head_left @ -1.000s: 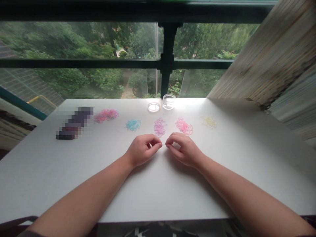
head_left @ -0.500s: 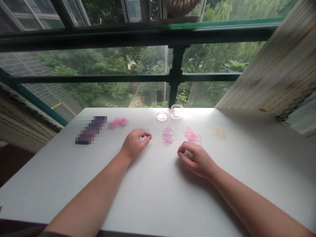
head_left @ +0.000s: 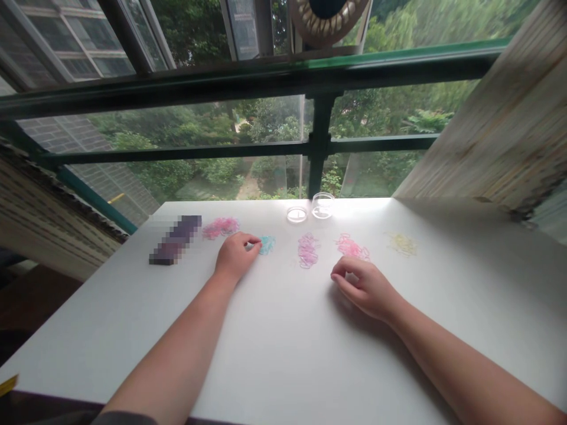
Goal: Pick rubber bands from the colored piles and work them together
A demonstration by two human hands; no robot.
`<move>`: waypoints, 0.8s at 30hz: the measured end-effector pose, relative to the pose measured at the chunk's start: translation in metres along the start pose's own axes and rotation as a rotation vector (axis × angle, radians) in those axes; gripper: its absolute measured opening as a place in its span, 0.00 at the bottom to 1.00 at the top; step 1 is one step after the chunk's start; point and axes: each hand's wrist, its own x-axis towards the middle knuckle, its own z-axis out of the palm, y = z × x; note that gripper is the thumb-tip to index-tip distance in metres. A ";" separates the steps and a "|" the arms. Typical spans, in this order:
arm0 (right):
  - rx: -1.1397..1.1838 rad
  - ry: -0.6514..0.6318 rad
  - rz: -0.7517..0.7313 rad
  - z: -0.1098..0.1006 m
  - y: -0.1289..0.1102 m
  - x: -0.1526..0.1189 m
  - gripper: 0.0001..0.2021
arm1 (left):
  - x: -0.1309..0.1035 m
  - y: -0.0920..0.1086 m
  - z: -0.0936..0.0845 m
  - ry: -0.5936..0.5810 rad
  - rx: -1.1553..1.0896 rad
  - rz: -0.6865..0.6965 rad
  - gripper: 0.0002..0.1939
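Note:
My left hand [head_left: 238,257] is closed in a pinch, its fingertips at the left edge of a small pile of teal rubber bands [head_left: 267,244]. Whatever the pinch may hold is too small to make out. Thumb and forefinger of my right hand [head_left: 367,287] are pressed together just in front of a pink pile of rubber bands [head_left: 352,247]; nothing can be made out between them. Purple rubber bands [head_left: 308,250] lie between the two hands. To the right is a pale yellow pile [head_left: 402,243]. Behind my left hand sits a mixed pink pile [head_left: 220,228].
A clear round container [head_left: 323,206] and a shallow clear round dish or lid [head_left: 296,215] stand at the back edge of the white table [head_left: 266,342]. A dark pixelated oblong [head_left: 176,239] lies at the left. Beyond are a green railing [head_left: 199,85] and a curtain [head_left: 473,141].
My left hand has drawn leftward, uncovering the teal pile. A small pale band beside the purple pile no longer shows. The right hand has shifted slightly right; the camera view has moved too.

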 end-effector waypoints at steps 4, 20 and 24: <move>-0.003 0.019 0.001 -0.001 0.001 0.000 0.04 | 0.001 0.000 0.000 -0.007 0.004 -0.013 0.10; -0.028 0.071 0.063 -0.006 0.006 0.001 0.06 | 0.003 -0.009 -0.005 -0.042 -0.105 0.019 0.13; -0.026 0.048 0.087 -0.008 0.010 0.001 0.07 | 0.011 -0.029 -0.015 0.035 -0.065 -0.072 0.14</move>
